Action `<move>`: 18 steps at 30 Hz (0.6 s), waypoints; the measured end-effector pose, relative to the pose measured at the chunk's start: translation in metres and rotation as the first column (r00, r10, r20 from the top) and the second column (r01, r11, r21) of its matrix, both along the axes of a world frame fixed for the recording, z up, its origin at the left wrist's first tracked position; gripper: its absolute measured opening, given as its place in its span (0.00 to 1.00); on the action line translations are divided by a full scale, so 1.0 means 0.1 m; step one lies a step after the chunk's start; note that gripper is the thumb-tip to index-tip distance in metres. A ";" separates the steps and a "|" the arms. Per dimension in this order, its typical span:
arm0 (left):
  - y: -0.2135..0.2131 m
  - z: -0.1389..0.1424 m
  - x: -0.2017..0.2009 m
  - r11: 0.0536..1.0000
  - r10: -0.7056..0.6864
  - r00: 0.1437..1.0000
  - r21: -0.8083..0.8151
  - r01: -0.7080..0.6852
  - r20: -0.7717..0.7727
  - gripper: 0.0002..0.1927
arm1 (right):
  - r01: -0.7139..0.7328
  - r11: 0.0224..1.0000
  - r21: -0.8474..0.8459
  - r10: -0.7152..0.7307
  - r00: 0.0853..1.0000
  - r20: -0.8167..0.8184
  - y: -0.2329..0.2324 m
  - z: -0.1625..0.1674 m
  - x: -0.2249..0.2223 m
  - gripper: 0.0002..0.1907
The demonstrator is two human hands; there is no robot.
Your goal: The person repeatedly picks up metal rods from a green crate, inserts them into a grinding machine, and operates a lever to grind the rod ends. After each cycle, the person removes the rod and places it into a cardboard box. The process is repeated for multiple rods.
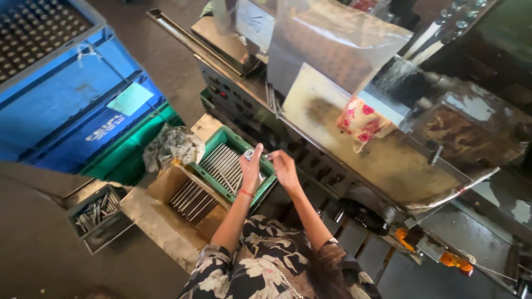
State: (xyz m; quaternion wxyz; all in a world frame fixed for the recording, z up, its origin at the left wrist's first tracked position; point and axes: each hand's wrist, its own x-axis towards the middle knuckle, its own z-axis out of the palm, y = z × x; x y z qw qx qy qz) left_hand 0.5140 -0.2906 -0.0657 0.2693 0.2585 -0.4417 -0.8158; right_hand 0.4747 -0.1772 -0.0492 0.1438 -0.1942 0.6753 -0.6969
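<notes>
Left hand: our left hand [250,169] pinches a small shiny metal ring [249,154].
Right hand: our right hand [284,166] is closed on a thin metal rod [267,156], tip beside the ring.
Below: green plastic tray [228,138] of long steel rods [221,165].

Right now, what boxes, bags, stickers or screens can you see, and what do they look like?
Blue crate: far left, big plastic box with white lettering.
Label: on the blue crate, pale green, four-sided.
Green tray: below the left hand and right hand, rectangular, holding metal rods.
Cardboard box: left of the tray, brown, open, more rods inside.
Plastic sheet: over the machine at top, clear and shiny.
No screens in view.
</notes>
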 end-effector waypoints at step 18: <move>-0.29 -0.07 0.59 0.948 0.150 0.981 -0.263 -0.179 -0.125 0.24 | -0.152 0.981 -0.120 0.181 0.941 0.287 -0.38 -0.10 0.39 0.16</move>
